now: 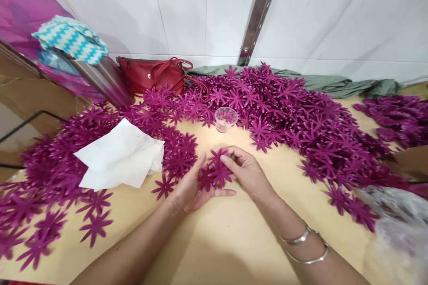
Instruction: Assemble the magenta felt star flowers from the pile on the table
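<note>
My left hand (pixel 190 189) lies palm up near the middle of the tan table (pixel 214 240) and cradles a small stack of purple star-shaped flower cutouts (pixel 214 173). My right hand (pixel 245 171) comes in from the right, its fingers curled and pinching the top of the same stack. Large heaps of the same purple cutouts (pixel 301 116) curve round the hands from left to right. A small clear plastic cup (pixel 226 119) stands just beyond the hands.
A white cloth (pixel 122 156) lies on the cutouts at the left. A red bag (pixel 150 73) sits against the tiled wall, with a metal bracket (pixel 256 22) leaning beside it. Green fabric (pixel 334 82) runs along the back. A clear plastic bag (pixel 401 227) lies at right.
</note>
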Demonstrator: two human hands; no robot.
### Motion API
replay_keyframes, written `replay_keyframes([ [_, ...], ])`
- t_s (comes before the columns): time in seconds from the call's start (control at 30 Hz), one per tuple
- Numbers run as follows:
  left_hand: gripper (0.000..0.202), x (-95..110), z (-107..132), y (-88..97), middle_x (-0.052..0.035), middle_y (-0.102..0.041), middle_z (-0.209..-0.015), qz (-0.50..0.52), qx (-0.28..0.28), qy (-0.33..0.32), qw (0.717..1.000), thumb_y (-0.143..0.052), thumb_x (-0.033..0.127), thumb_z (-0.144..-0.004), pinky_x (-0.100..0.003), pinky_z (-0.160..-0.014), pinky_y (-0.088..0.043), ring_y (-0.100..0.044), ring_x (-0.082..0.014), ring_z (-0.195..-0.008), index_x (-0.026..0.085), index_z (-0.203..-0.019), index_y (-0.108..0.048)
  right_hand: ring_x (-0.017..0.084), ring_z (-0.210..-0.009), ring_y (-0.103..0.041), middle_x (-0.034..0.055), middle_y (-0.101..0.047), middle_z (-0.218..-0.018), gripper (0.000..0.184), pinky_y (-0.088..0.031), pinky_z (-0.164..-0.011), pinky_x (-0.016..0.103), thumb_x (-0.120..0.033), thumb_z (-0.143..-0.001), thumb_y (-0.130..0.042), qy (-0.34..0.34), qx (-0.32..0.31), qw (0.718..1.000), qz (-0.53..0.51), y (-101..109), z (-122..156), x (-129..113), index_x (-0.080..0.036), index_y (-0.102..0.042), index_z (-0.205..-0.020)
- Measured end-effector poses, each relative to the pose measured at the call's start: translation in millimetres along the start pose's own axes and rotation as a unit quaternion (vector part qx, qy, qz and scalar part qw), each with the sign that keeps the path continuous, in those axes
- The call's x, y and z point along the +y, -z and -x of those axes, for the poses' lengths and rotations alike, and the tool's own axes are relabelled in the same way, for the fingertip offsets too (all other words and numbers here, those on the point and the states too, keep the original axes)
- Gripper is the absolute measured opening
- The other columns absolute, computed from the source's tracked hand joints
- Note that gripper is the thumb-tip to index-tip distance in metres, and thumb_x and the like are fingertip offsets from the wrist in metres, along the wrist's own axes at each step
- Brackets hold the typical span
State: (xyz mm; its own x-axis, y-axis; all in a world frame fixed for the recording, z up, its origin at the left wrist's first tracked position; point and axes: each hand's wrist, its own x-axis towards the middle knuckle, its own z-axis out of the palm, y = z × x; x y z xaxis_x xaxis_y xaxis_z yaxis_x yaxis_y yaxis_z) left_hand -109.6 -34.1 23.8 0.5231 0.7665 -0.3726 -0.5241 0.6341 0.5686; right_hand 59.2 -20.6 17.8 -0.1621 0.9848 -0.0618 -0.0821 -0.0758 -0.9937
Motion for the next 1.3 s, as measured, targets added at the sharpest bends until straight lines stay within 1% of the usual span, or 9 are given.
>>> replay_keyframes([
  [0.17,0.079,3,2,3.4,-0.0235,-0.076,-0.124,0.021,-0.037,0.002,0.999,-0.053,0.083,-0.088,-0.056,-0.097,-0.062,-0.07,-0.0398,-0.124,0.013,-0.117,-0.075,0.013,-0.059,-0.058,-0.0037,-0.064,-0.072,0.033,-0.049,-0.051,0.024,-0.051,-0.085,-0.081,-0.016,0.044,0.994,-0.096,1,-2,0,-0.024,-0.063,-0.084],
  [0.3,0.051,4,4,8.2,-0.019,-0.074,-0.134,0.029,-0.047,-0.013,0.998,-0.071,0.041,-0.092,-0.059,-0.11,-0.053,-0.066,-0.0382,-0.132,0.018,-0.138,-0.066,0.016,-0.079,-0.067,-0.0003,-0.072,-0.089,0.022,-0.058,-0.073,0.028,-0.046,-0.089,-0.077,0.033,0.082,0.986,-0.14,3,-3,-6,-0.026,-0.068,-0.092],
  [0.37,0.06,5,4,8.9,-0.0171,-0.073,-0.137,0.043,-0.049,-0.014,0.998,-0.068,0.02,-0.087,-0.061,-0.115,-0.047,-0.065,-0.0373,-0.134,0.019,-0.147,-0.059,0.019,-0.099,-0.069,0.0029,-0.074,-0.108,0.02,-0.058,-0.089,0.031,-0.045,-0.093,-0.072,0.059,0.094,0.985,-0.134,5,-2,-10,-0.027,-0.07,-0.1],
  [0.5,0.085,6,3,5.2,-0.0111,-0.073,-0.137,0.063,-0.057,-0.037,0.996,-0.06,0.005,-0.073,-0.058,-0.122,-0.04,-0.063,-0.0341,-0.136,0.023,-0.156,-0.05,0.022,-0.112,-0.068,0.007,-0.07,-0.129,0.013,-0.056,-0.096,0.037,-0.035,-0.094,-0.07,0.094,0.017,0.995,0.014,8,-1,-10,-0.024,-0.068,-0.088],
  [0.67,0.112,5,1,1.8,-0.003,-0.071,-0.141,0.057,-0.061,-0.051,0.995,-0.052,-0.006,-0.059,-0.052,-0.125,-0.038,-0.066,-0.0281,-0.133,0.033,-0.163,-0.037,0.024,-0.111,-0.067,0.0048,-0.073,-0.106,0.015,-0.053,-0.101,0.042,-0.015,-0.085,-0.075,0.179,-0.032,0.964,0.195,3,0,1,-0.025,-0.065,-0.081],
  [0.8,0.113,2,-1,7.4,-0.0059,-0.072,-0.138,0.079,-0.037,-0.031,0.996,-0.052,-0.005,-0.064,-0.056,-0.122,-0.039,-0.07,-0.0276,-0.126,0.032,-0.167,-0.027,0.019,-0.085,-0.068,0.0012,-0.07,-0.091,0.007,-0.057,-0.079,0.033,-0.022,-0.089,-0.074,0.133,0.016,0.98,0.144,1,2,1,-0.026,-0.068,-0.091],
  [1.03,0.087,-3,-1,14.1,-0.0155,-0.073,-0.137,0.023,-0.082,0.014,0.996,-0.061,0.01,-0.093,-0.05,-0.114,-0.044,-0.072,-0.0295,-0.124,0.03,-0.167,-0.021,0.016,-0.089,-0.068,0.0004,-0.07,-0.094,0.021,-0.057,-0.084,0.03,-0.027,-0.087,-0.077,0.137,0.177,0.974,0.03,11,-5,-14,-0.026,-0.067,-0.106],
  [1.17,0.068,-5,1,16.4,-0.0154,-0.07,-0.142,-0.039,-0.136,0.042,0.989,-0.062,0.015,-0.093,-0.048,-0.113,-0.045,-0.07,-0.0277,-0.127,0.029,-0.158,-0.044,0.018,-0.085,-0.067,0.0034,-0.071,-0.097,0.018,-0.056,-0.08,0.033,-0.031,-0.092,-0.071,0.156,0.22,0.959,0.083,14,-7,-10,-0.024,-0.068,-0.108],
  [1.3,0.045,-3,3,15.4,-0.0123,-0.069,-0.14,-0.157,-0.252,0.082,0.951,-0.059,0.012,-0.08,-0.046,-0.12,-0.04,-0.057,-0.0293,-0.139,0.019,-0.12,-0.078,0.019,-0.086,-0.066,0.0048,-0.072,-0.102,0.025,-0.055,-0.08,0.034,-0.031,-0.091,-0.07,0.139,0.229,0.96,0.083,12,-6,0,-0.024,-0.066,-0.115],
])
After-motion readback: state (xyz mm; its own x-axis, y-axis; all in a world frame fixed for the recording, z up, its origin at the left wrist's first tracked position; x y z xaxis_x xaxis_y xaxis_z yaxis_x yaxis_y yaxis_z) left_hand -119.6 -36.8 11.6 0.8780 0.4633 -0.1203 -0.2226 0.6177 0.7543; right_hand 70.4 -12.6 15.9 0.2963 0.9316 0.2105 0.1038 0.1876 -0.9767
